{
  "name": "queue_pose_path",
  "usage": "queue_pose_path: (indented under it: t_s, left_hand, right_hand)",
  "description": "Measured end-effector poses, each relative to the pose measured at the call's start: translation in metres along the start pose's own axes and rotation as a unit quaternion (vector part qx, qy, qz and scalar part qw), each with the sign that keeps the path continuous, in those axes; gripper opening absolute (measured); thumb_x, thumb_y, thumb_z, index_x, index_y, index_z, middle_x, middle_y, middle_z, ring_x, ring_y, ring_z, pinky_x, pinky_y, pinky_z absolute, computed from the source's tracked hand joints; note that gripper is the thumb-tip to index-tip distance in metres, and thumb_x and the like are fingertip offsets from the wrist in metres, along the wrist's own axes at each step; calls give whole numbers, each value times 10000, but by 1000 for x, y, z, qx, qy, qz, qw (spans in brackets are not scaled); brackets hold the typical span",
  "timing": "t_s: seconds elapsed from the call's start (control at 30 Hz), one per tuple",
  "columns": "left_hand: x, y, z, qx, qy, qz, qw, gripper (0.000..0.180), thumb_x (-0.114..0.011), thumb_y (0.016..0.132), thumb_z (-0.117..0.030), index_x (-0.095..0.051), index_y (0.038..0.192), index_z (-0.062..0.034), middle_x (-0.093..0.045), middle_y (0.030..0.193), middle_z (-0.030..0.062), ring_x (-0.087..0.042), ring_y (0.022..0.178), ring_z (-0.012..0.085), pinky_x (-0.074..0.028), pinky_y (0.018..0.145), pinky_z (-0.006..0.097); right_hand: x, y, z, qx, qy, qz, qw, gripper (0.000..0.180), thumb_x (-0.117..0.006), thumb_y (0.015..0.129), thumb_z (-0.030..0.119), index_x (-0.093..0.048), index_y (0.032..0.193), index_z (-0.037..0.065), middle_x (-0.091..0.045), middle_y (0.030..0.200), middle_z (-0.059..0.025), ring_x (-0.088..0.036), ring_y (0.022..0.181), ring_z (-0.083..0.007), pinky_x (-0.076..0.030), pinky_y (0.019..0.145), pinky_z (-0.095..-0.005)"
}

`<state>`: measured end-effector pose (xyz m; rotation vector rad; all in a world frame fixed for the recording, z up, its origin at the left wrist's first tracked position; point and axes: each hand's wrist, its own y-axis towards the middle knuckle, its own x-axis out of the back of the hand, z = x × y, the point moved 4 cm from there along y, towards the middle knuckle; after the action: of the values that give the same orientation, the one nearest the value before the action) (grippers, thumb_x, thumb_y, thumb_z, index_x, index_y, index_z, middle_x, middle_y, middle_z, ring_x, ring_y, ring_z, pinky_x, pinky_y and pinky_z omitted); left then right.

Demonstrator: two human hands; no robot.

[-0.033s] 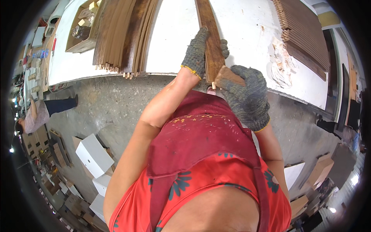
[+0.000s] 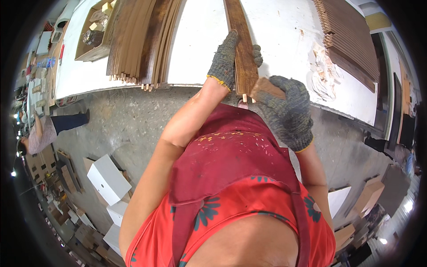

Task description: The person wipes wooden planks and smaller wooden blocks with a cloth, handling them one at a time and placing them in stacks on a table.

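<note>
Presently, through the head view, I am watching the left hand [image 2: 223,60] clasping a brown board [image 2: 246,53] at twelve o'clock; toward two, the right hand [image 2: 291,111] is clutching a brown block [image 2: 271,87] near the board's closest end. Stacked strips [image 2: 149,44] are lying at eleven.

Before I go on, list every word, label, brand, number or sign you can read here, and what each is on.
None readable.
Board in the left hand: no lettering visible.
Block in the right hand: none visible.
Apron: yellow marks, no readable letters.
Dark jar: any print is too small to read.
Background clutter at the edges: too small and blurred to tell.
</note>
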<state>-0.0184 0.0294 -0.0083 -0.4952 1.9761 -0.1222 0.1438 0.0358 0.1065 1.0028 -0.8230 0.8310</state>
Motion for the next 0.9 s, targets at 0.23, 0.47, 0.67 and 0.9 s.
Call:
queue_pose_path:
  t_s: [0.23, 0.47, 0.67, 0.9]
  left_hand:
    - [-6, 6, -12, 13, -74, 39, 996, 449, -526, 969, -360, -468, 1210, 15, -609, 1001, 186, -633, 880, 263, -554, 823, 369]
    - [-6, 3, -11, 26, -14, -9, 1000, 430, -521, 973, -351, -508, 1217, 2, -612, 1094, 206, -633, 964, 278, -552, 857, 397]
    - [-6, -11, -9, 40, 17, 0, 999, 502, -515, 977, -374, -447, 1329, -23, -599, 1156, 184, -619, 1039, 287, -554, 886, 398]
    - [-4, 2, -7, 23, -15, -3, 1000, 497, -524, 976, -347, -442, 1315, 5, -594, 1133, 211, -618, 1039, 291, -557, 892, 393]
  right_hand:
    - [1, -56, -57, -161, -36, -5, 986, 247, -751, 744, 173, -724, 989, 157, -633, 1113, -107, -570, 1047, -293, -444, 909, -405]
    - [0, -8, -7, -107, 179, -66, 976, 277, -736, 779, 185, -715, 1055, 160, -627, 1144, -114, -566, 1051, -297, -451, 915, -420]
    - [-17, 12, 12, -11, 66, 3, 998, 272, -656, 834, 213, -685, 1103, 189, -579, 1207, -101, -552, 1033, -309, -445, 886, -432]
    - [2, -28, -30, -44, -100, 14, 994, 285, -754, 747, 207, -709, 1028, 184, -612, 1148, -105, -575, 1023, -308, -458, 902, -414]
